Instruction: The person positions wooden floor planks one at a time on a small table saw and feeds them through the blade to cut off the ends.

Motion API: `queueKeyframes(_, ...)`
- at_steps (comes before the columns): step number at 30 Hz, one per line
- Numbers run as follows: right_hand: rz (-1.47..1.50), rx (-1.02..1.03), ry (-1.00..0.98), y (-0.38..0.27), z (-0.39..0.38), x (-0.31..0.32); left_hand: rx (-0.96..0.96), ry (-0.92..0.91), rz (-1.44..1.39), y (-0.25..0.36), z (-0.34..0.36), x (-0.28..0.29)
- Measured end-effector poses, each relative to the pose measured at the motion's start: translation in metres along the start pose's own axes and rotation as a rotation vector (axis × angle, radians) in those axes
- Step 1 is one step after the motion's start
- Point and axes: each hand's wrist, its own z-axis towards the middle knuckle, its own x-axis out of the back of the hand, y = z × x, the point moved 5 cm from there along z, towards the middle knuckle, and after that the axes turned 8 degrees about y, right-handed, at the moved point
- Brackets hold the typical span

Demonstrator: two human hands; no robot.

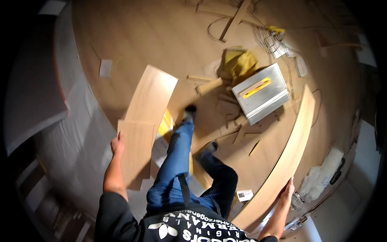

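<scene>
With my left hand (117, 144) I grip the outer edge of a short wooden plank (138, 139) at my left side. It overlaps a longer plank (151, 92) that reaches out past it; whether that one is also in my grip cannot be told. On my right side, my right hand (288, 189) is closed on the outer edge of a long light-wood plank (287, 161). That plank slants from beside my hip up toward the far right. The fingers of both hands are partly hidden behind the boards.
Ahead stands a silver table saw (264, 99) with a yellow insert, beside a yellow bag (240, 63). Wood offcuts (209, 86) and cables litter the floor. Pale sheeting (80, 149) runs along the left. Bundled plastic (322, 175) lies at the right, and a white-labelled pack (244, 195) near my leg.
</scene>
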Motion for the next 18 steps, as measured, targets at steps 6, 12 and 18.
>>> queueKeyframes(6, 0.355, -0.028, -0.214, 0.078, 0.039, -0.15, -0.007, 0.06, 0.131, -0.043, 0.055, -0.098)
queueKeyframes(12, 0.52, 0.086, -0.176, 0.114, 0.104, -0.24, 0.069, 0.071, -0.217, -0.029, 0.079, -0.185)
queueKeyframes(18, 0.609, 0.046, -0.293, 0.134, 0.105, -0.304, 0.173, 0.099, -0.273, -0.189, 0.111, -0.253)
